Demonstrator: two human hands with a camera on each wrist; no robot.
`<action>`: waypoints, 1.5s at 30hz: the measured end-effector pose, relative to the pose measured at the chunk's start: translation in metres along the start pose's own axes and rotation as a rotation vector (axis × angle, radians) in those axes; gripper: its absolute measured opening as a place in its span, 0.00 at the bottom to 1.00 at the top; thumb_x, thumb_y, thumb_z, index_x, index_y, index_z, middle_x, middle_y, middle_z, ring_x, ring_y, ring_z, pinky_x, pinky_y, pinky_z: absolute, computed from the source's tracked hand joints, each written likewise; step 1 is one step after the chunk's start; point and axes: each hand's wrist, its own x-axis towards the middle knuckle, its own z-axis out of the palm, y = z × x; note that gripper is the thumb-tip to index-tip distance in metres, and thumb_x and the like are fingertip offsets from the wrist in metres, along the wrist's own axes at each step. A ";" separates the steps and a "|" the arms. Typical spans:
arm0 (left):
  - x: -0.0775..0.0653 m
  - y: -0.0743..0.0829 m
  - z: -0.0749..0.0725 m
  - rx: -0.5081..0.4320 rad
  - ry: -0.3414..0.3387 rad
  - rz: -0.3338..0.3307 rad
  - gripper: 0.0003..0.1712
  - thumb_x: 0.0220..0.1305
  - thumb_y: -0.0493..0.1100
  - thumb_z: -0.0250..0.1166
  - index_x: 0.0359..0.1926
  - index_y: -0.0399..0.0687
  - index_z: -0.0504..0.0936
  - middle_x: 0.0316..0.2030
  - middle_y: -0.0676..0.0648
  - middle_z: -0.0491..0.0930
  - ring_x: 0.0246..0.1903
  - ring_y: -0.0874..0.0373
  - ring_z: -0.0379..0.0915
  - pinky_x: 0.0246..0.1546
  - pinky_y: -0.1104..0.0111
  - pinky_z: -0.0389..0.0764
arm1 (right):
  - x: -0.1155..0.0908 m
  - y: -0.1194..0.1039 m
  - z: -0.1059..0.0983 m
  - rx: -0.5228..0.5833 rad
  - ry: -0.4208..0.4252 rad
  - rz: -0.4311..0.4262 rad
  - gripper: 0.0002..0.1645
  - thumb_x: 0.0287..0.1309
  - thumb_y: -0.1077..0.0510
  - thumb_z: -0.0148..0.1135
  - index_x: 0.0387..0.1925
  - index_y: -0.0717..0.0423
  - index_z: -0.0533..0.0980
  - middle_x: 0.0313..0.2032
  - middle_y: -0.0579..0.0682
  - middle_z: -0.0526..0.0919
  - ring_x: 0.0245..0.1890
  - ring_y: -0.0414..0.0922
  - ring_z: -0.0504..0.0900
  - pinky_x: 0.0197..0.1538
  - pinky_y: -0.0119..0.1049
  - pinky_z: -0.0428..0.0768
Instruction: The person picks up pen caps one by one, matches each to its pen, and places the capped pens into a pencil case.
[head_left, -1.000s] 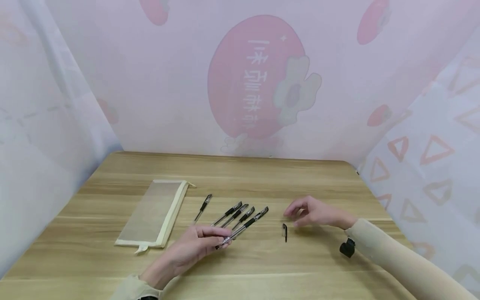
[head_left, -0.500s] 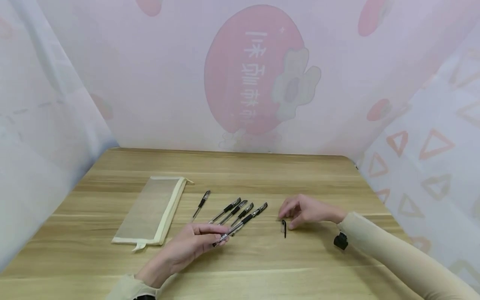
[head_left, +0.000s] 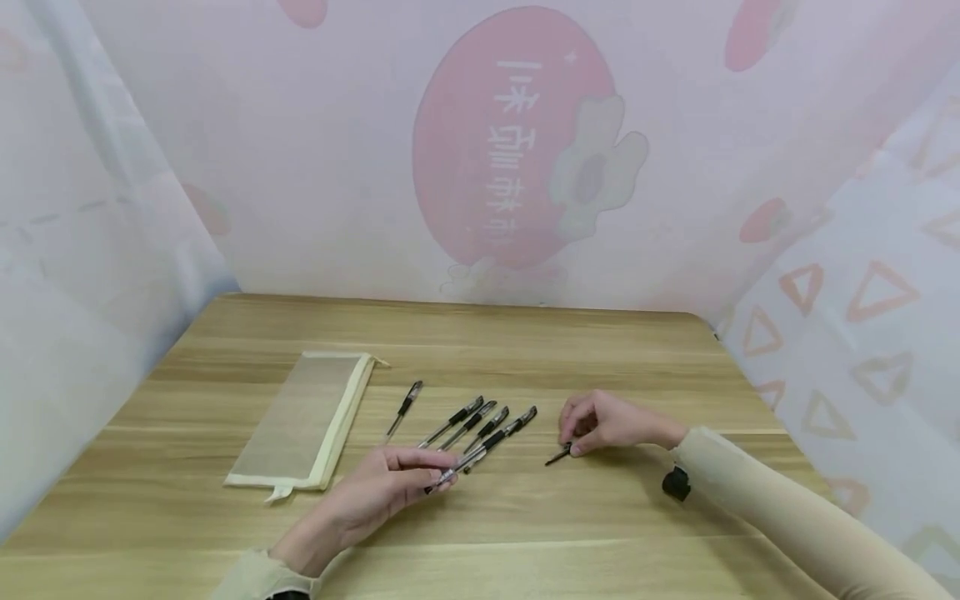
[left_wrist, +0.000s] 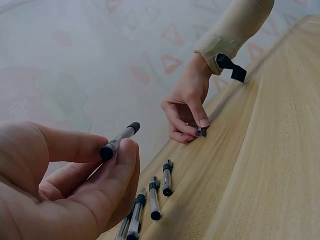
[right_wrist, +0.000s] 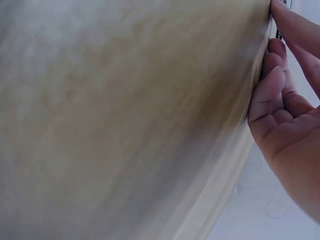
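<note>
My left hand holds a black pen by its barrel, between thumb and fingers, raised above the table. In the head view its far part overlaps one of the lying pens, so its tip is hard to make out. Across from it, my right hand pinches a small black pen cap with thumb and fingertips, low over the tabletop. The right wrist view has those fingertips at its upper edge, and the cap is mostly hidden there. Several similar pens lie slanted in a row beyond my left hand, among them one pen.
A pale mesh zip pouch lies flat at the left of the wooden table. Between it and the row, a single pen lies apart. Patterned curtains surround the table at the back and sides.
My right hand has come slightly left and down and has picked up the cap, which is now turned sideways. The left hand keeps its hold on the pen, nearly still.
</note>
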 end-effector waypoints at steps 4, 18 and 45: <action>-0.001 0.000 -0.001 0.000 0.003 -0.001 0.18 0.64 0.26 0.61 0.55 0.22 0.75 0.57 0.29 0.73 0.50 0.47 0.78 0.57 0.61 0.74 | -0.001 0.000 0.000 0.030 0.031 0.056 0.07 0.56 0.61 0.72 0.37 0.52 0.84 0.39 0.47 0.83 0.33 0.44 0.77 0.34 0.32 0.77; -0.002 0.000 0.003 -0.019 0.031 -0.006 0.20 0.64 0.27 0.61 0.56 0.21 0.74 0.57 0.29 0.73 0.50 0.47 0.78 0.57 0.62 0.75 | -0.021 -0.029 0.011 0.269 0.431 0.187 0.14 0.55 0.63 0.72 0.41 0.66 0.82 0.38 0.56 0.85 0.36 0.53 0.83 0.38 0.37 0.83; 0.000 -0.004 0.000 -0.012 0.088 0.006 0.19 0.64 0.28 0.62 0.55 0.22 0.75 0.57 0.29 0.73 0.51 0.47 0.77 0.59 0.59 0.73 | -0.041 -0.092 0.046 0.658 0.838 0.089 0.12 0.57 0.70 0.66 0.42 0.75 0.76 0.36 0.55 0.83 0.36 0.49 0.81 0.43 0.38 0.82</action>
